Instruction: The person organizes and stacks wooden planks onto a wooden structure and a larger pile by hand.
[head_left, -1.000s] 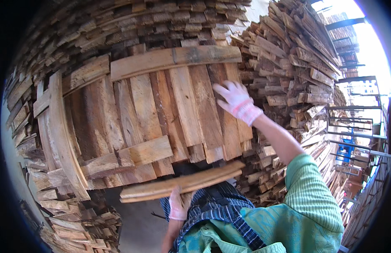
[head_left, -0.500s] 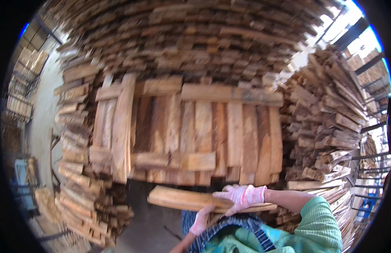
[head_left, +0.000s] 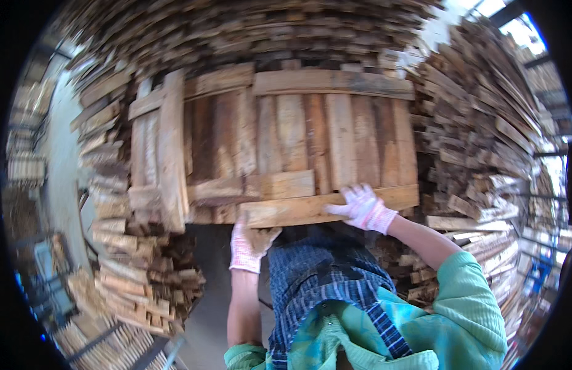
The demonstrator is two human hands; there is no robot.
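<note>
A long pale wooden plank (head_left: 298, 211) lies along the near edge of a stack of boards (head_left: 341, 142). My right hand (head_left: 363, 211), in a pinkish-white knit glove, grips it right of its middle, fingers over the top and thumb pointing left. At the plank's left end is my left hand (head_left: 249, 246), gloved alike, with its fingers at the end and its thumb spread below the near edge. Under the plank the boards run away from me side by side; crosswise boards lie along the far side, and one upright-running plank (head_left: 173, 148) rests on top at the left.
Tall piles of wood rise beyond the stack (head_left: 249, 31) and on the right (head_left: 477, 129). More short pieces (head_left: 141, 283) are heaped at the left. Grey floor (head_left: 215, 296) shows near my left arm, and a pale aisle (head_left: 61, 179) runs at the far left.
The plank has moved from in front of my body forward onto the near edge of the stack. My left hand has shifted left to its end; both arms reach farther out.
</note>
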